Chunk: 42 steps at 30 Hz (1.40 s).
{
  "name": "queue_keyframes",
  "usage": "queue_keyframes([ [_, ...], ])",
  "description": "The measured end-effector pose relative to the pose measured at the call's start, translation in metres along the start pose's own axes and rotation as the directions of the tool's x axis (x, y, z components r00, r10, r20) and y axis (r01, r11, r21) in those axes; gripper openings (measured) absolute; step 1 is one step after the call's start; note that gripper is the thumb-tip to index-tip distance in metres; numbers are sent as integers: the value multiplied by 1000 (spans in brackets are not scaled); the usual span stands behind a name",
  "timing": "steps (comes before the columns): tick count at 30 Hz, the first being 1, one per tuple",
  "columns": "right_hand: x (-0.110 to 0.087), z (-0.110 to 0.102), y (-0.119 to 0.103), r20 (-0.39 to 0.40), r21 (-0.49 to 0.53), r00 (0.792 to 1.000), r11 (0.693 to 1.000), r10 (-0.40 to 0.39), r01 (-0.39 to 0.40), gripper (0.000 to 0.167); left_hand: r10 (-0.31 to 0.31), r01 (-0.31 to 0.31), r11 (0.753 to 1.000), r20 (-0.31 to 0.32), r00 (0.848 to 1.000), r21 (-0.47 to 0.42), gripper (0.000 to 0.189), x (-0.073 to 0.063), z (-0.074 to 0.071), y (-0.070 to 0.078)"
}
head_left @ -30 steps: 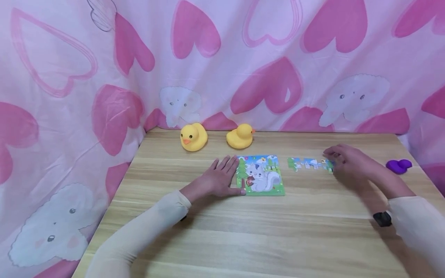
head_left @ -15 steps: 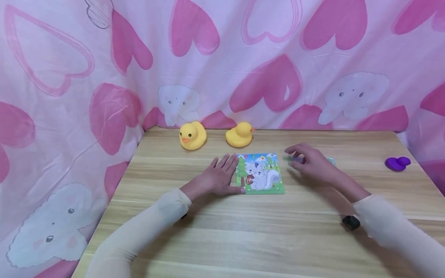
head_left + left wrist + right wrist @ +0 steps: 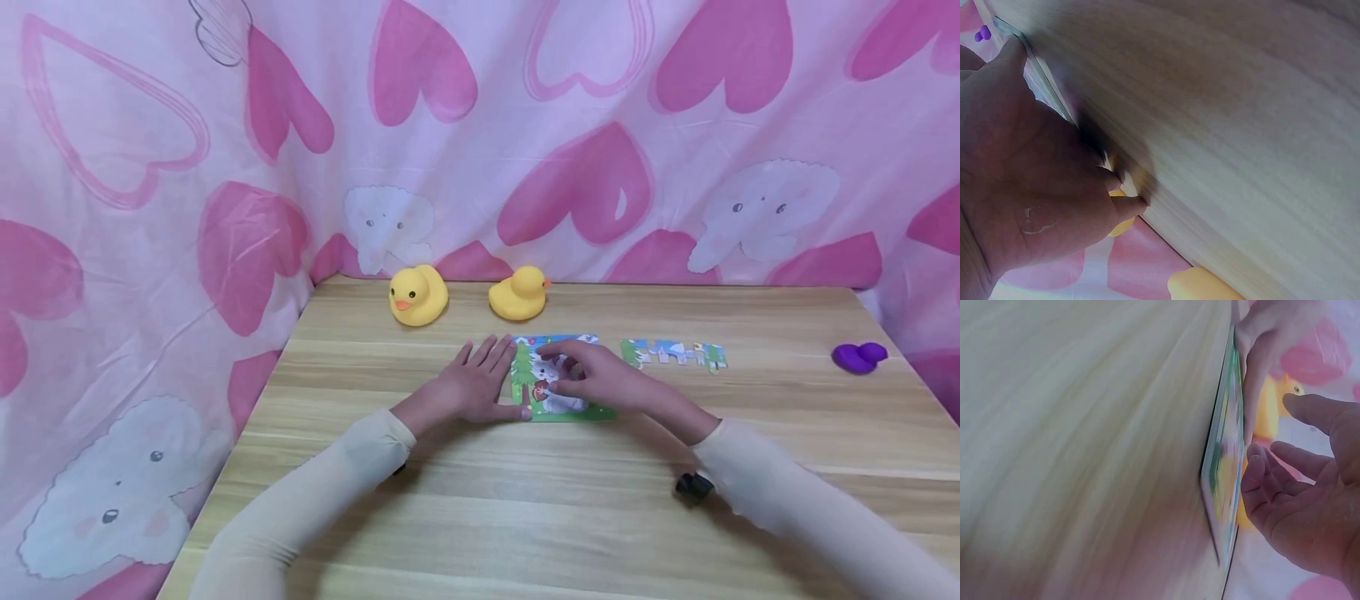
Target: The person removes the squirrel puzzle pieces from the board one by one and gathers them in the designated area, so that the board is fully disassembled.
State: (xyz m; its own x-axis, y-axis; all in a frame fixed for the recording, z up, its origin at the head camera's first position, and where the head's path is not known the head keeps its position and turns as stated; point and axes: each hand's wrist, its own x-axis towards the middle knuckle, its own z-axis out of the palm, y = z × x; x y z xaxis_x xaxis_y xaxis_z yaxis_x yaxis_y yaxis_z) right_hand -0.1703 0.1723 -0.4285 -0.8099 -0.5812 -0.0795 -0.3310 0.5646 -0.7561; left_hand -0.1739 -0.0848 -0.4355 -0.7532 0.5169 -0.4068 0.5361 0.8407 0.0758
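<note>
A square picture puzzle [image 3: 562,407] with a grey squirrel holding an acorn lies on the table in the head view. My left hand [image 3: 474,388] rests flat at its left edge, fingers straight, thumb on the lower left corner. My right hand [image 3: 617,380] hovers over the puzzle and covers part of the squirrel. Its thumb and index finger stand apart with nothing between them; the other fingers are loosely bent, as the right wrist view shows beside the puzzle's edge [image 3: 1210,462]. To the right lies a row of jigsaw pieces [image 3: 670,351] in blue, white and green.
Two yellow toy ducks, one at the back left [image 3: 418,297] and one nearer the middle [image 3: 516,298], stand behind the puzzle. A purple toy duck [image 3: 859,358] sits near the table's right edge. A pink heart-patterned curtain [image 3: 577,179] hangs close behind the wooden table [image 3: 480,517].
My right hand has swept left from the right end of the jigsaw pieces, across them, to above the squirrel puzzle. The pieces show uncovered again. My left hand stays in place.
</note>
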Motion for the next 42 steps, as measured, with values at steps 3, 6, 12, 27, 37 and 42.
queue_keyframes([
  [3, 5, 7, -6, 27, -11, 999, 1000, -25, 25, 63, 2, -2, 1000, 2, 1000, 9, 116, -1, 0, 2],
  [6, 7, 12, -10, 34, -45, 999, 999, -26, 27, 63, 5, -5, 1000, -2, 1000, 2, 114, -1, 1, 3],
  [12, 11, 17, -14, 15, -110, 1000, 994, 3, -1, 60, 3, -2, 1000, -10, 1000, 22, 114, -2, 0, 5],
  [27, 21, 21, -19, 35, -219, 994, 972, 99, -89, 57, 4, -3, 999, -28, 1000, 32, 115, -5, -1, 5],
  [37, 25, 20, -18, 39, -201, 996, 977, 86, -76, 53, 0, 1, 999, -25, 1000, 38, 114, -5, -1, 4],
  [42, 25, 17, -19, 31, -199, 997, 978, 67, -60, 54, -3, 4, 999, -9, 1000, 35, 114, -3, -2, 3],
])
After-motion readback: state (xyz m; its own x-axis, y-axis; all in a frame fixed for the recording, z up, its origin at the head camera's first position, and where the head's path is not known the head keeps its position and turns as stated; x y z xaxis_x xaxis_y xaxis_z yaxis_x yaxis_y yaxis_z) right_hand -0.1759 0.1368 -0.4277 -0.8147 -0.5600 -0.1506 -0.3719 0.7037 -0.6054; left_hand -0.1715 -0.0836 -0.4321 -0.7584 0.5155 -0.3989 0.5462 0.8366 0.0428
